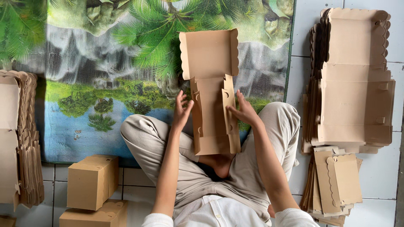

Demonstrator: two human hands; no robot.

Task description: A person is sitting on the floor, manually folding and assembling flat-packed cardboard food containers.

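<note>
Person sits cross-legged, so the work rests over the lap, frame centre. Finished boxes (92, 180) sit lower left, within reach. Left hand (182, 111) is loosely spread, fingertips on the left side wall of the flat cardboard box blank (212, 109). Right hand (243, 111) pinches the right side flap, turning it inward. Neither is clenched. Flat blank stacks (353, 84) lie right and far left. Scallop-edged lid panel points to upper centre, over the landscape-print mat (84, 84).
</note>
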